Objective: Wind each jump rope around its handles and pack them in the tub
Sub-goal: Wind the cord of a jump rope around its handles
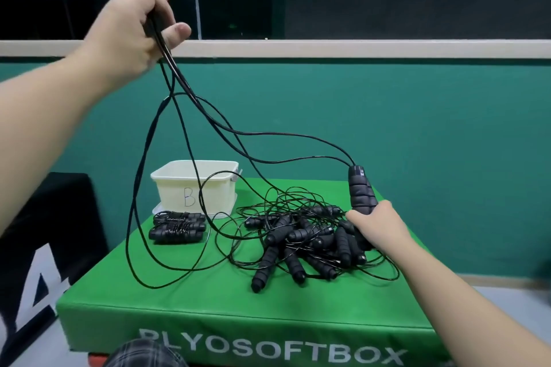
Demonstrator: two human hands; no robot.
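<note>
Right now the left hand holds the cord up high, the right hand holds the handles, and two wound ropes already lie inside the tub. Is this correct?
Not quite. The head view shows the wound ropes lying on the green box in front of the tub, not inside it. The left hand does hold the cord high, and the right hand holds the handles.
</note>
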